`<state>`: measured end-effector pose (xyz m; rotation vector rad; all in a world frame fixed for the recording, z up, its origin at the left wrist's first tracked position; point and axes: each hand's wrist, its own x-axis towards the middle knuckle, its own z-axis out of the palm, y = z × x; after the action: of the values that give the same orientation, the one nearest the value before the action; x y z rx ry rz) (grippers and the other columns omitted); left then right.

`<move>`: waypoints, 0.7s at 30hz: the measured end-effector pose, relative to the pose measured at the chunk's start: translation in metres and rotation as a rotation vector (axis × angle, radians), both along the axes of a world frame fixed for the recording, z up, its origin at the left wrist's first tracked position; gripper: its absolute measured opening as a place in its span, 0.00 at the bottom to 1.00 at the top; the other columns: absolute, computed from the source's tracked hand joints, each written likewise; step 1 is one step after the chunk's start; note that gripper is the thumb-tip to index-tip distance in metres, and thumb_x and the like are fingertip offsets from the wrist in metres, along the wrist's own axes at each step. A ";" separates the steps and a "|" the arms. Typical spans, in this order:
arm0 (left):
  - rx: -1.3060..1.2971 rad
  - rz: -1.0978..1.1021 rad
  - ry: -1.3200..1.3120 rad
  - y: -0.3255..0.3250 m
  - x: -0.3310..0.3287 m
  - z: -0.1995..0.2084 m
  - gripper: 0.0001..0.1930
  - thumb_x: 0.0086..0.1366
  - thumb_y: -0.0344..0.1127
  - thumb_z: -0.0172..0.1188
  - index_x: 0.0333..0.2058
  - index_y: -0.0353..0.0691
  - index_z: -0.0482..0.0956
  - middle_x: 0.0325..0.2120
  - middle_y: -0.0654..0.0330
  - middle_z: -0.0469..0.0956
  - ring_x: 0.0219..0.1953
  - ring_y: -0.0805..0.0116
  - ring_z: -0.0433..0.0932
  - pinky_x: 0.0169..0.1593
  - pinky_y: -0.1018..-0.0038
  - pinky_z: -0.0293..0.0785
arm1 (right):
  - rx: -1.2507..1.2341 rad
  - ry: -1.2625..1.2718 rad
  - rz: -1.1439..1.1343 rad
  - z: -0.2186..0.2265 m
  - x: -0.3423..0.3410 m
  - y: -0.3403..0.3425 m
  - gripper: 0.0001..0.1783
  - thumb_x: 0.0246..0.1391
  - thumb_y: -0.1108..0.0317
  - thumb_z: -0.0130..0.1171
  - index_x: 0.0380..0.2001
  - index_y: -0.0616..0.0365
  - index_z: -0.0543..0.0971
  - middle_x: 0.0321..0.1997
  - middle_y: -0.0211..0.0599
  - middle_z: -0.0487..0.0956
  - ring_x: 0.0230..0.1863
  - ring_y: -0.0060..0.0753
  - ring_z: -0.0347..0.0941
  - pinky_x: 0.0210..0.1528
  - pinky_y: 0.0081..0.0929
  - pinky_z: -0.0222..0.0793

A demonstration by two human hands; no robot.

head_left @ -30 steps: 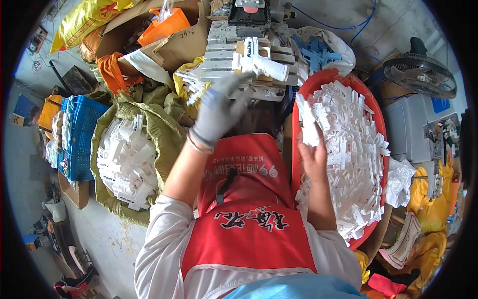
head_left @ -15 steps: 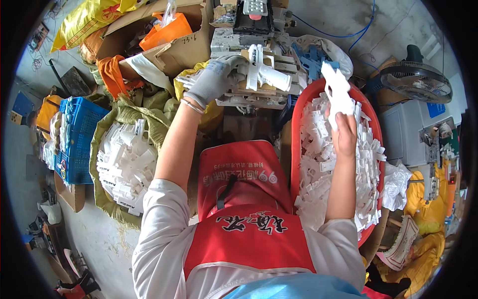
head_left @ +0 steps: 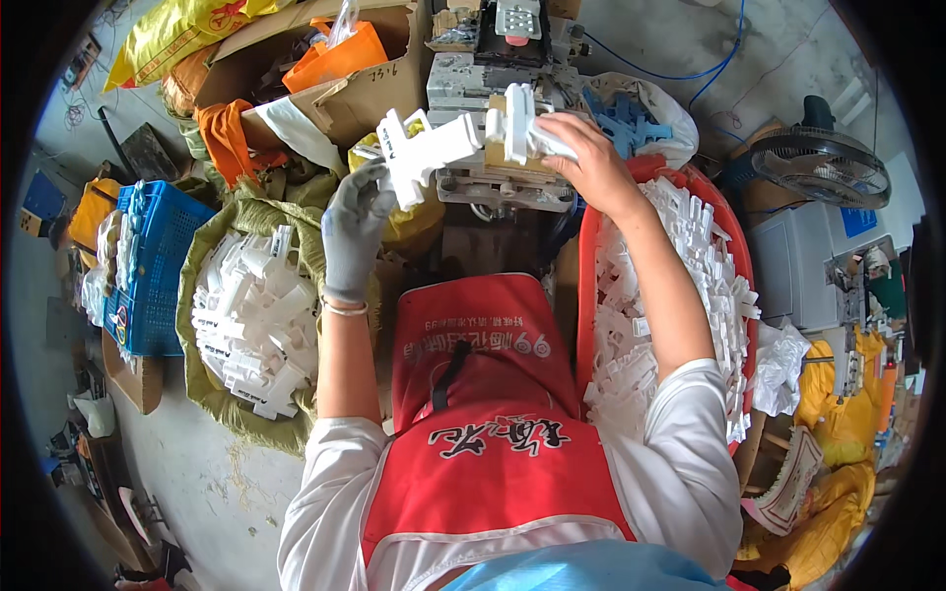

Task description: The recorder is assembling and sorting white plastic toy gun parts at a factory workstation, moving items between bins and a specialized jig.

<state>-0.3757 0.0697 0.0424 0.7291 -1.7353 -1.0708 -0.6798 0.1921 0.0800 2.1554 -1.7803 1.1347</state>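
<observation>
Closest lies the red apron (head_left: 493,512) over the person's white sleeves. Beyond it the two hands are well apart, each clamped on its own piece. The gray-gloved left hand (head_left: 355,231) grips the lower end of a white plastic, toy-pistol-shaped piece (head_left: 434,153), raised in the air left of the machine. The bare right hand (head_left: 599,169) has its fingers closed over the near end of a second white plastic piece (head_left: 517,123), which sits at the tan block on the front of the gray metal machine (head_left: 507,187).

The raised piece is smooth and glossy, with a small black mark on its side; no mark can be made out on the second one, seen nearly edge-on.

To the left, an olive woven sack (head_left: 222,219) holds a heap of white pieces (head_left: 258,320), several with dark marks, probably the finished ones. To the right, the red plastic tub (head_left: 588,266) is heaped with white pieces (head_left: 623,315) that show no clear marks. Judging by that, much is done and a larger share remains.

Farther off are pale blue plastic pieces (head_left: 631,123) in a whitish bag.
</observation>
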 end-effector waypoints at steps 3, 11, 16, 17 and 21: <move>0.015 -0.002 0.125 0.005 0.014 -0.012 0.15 0.64 0.32 0.61 0.47 0.33 0.75 0.41 0.57 0.81 0.42 0.75 0.79 0.47 0.76 0.75 | 0.066 0.110 -0.030 -0.004 0.005 0.000 0.24 0.51 0.68 0.64 0.53 0.54 0.75 0.56 0.39 0.74 0.56 0.46 0.68 0.58 0.37 0.65; -0.271 0.225 -0.127 0.045 0.066 0.002 0.20 0.52 0.26 0.66 0.46 0.38 0.77 0.49 0.51 0.77 0.53 0.53 0.75 0.56 0.67 0.70 | 0.001 0.015 -0.163 0.007 0.036 0.084 0.17 0.57 0.74 0.54 0.50 0.62 0.76 0.53 0.45 0.76 0.55 0.47 0.70 0.59 0.39 0.62; -0.521 0.609 -0.430 0.055 0.157 -0.010 0.19 0.53 0.23 0.66 0.45 0.39 0.78 0.47 0.55 0.78 0.51 0.57 0.76 0.56 0.67 0.70 | 0.161 -0.275 -0.277 -0.037 0.038 0.150 0.09 0.56 0.76 0.54 0.40 0.65 0.77 0.42 0.44 0.77 0.45 0.43 0.75 0.51 0.34 0.69; -0.368 0.708 -0.308 0.056 0.174 -0.013 0.16 0.55 0.25 0.65 0.44 0.38 0.78 0.45 0.55 0.79 0.49 0.60 0.77 0.54 0.68 0.71 | 0.155 -0.284 -0.300 -0.045 0.035 0.160 0.07 0.57 0.77 0.55 0.39 0.64 0.77 0.41 0.41 0.77 0.44 0.38 0.74 0.49 0.30 0.69; -0.220 0.748 -0.276 0.050 0.287 -0.057 0.22 0.68 0.26 0.51 0.59 0.29 0.65 0.59 0.53 0.67 0.57 0.65 0.69 0.58 0.70 0.69 | 0.152 -0.271 -0.488 -0.055 0.006 0.195 0.08 0.59 0.75 0.54 0.41 0.65 0.77 0.41 0.40 0.79 0.44 0.32 0.75 0.50 0.25 0.68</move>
<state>-0.0889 0.1199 -0.0145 1.2870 -1.5537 -0.2735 -0.6735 0.3876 0.0250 1.5419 -2.3999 1.2300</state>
